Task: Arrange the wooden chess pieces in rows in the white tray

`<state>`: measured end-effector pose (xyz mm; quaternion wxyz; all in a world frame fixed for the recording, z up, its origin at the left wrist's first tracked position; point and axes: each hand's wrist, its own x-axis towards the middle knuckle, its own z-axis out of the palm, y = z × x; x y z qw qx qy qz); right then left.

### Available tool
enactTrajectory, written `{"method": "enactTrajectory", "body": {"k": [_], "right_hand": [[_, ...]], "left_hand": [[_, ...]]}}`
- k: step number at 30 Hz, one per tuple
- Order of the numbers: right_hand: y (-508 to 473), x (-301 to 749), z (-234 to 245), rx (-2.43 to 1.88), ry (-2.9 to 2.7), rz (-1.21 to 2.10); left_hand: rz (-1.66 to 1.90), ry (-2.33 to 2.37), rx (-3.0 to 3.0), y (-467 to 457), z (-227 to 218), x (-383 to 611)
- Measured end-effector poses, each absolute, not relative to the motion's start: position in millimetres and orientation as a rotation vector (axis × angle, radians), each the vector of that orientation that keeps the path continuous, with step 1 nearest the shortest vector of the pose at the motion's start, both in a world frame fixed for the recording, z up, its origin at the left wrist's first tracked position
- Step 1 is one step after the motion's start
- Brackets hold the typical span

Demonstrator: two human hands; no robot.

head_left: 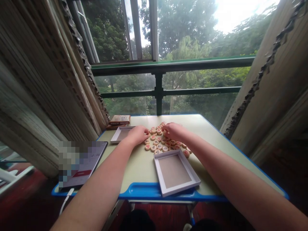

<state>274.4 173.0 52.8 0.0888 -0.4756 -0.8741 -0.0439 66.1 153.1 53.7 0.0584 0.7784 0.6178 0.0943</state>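
A loose heap of round wooden Chinese chess pieces, marked with red or black characters, lies on the table between my two hands. My left hand is at the heap's left edge, with its fingers curled in. Whatever its fingertips may hold is too small to make out. At the far right side of the heap, my right hand is closed with its fingertips down among the pieces. Its own fingers hide what is between them. Some pieces are partly covered by my right hand and forearm.
A shallow white box tray rests at the table's front edge; another white tray is partly behind my left hand. Small boxes are stacked at the back left. A tablet with a white cable lies left on the blue-edged table.
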Motion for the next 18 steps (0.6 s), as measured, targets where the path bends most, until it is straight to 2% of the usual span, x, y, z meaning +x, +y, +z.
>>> {"method": "enactTrajectory", "body": {"k": [10,18], "right_hand": [[166.0,269.3,56.1,-1.457,-2.602,-0.085],[168.4,268.5,59.6,-1.413,-2.578,0.017]], "left_hand": [[0.155,1.814,2.395,154.4,53.2,65.6],[0.054,2.030,2.389,148.2,55.4,71.6]]}}
